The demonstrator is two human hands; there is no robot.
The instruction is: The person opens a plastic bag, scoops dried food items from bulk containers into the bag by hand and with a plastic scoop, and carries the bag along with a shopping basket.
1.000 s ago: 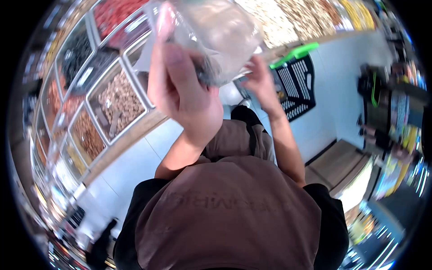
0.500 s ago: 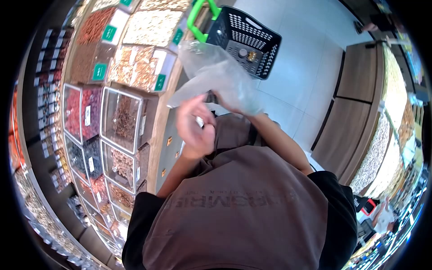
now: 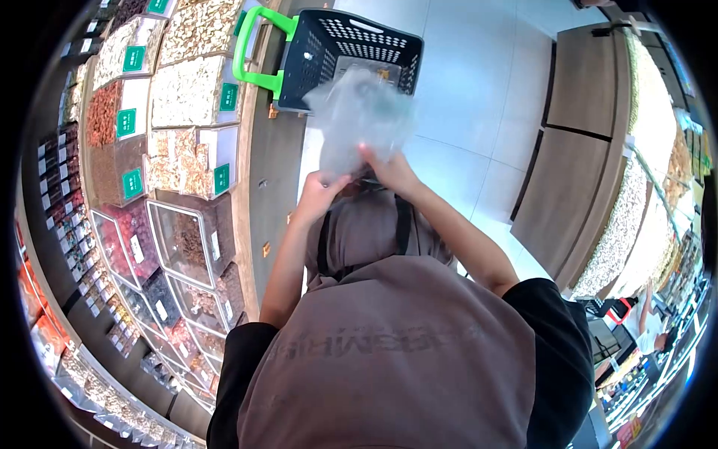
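Note:
A clear plastic bag [image 3: 363,116] hangs in front of my apron, slightly blurred. My left hand [image 3: 320,193] pinches its near edge on the left. Closed on the same edge is my right hand [image 3: 394,173], its thumb lying over the plastic. Inside the bag I cannot make out any contents. Just beyond it stands a black shopping basket [image 3: 310,56] with a green handle [image 3: 258,77], and the bag covers part of its opening. A small item lies on the basket's floor, too small to name.
To my left runs a wooden counter [image 3: 243,168] with lidded bins, including nuts [image 3: 185,88] and dark dried goods [image 3: 187,239]. Wooden cabinets [image 3: 557,202] topped with loose grains stand on the right. A person [image 3: 652,340] is at the far right.
My left hand has moved from a free, blurred position onto the bag's edge. The bag now hangs between both hands. The basket and counter have shifted left in view.

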